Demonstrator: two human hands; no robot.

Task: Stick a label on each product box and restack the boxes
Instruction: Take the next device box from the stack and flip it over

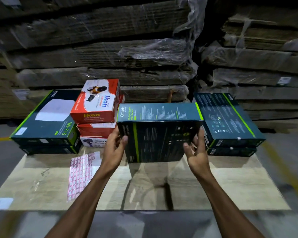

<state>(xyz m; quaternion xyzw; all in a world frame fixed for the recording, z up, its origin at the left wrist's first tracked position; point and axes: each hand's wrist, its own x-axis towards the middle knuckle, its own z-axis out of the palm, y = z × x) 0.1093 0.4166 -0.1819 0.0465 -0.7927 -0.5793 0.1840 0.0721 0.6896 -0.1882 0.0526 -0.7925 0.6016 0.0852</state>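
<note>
Holding the dark Omada box (159,133) between both hands above the table (230,182).

Left hand (114,148) gripped the box's left edge, thumb curled on its near face; right hand (195,152) cupped the right edge, fingers loosely bent against it, how firmly I could not tell. The box sat directly between the fingers, tilted up, long axis running left to right, both hands about equally near. Smooth printed cardboard, rectangular, green-striped. The label sheet (83,170), a glossy grid of pink-edged stickers, lay flat below and left of the left fingers. Just beyond the right fingers stood a stack of matching dark boxes (229,124); beyond the left, red Ikon boxes (96,107).
</note>
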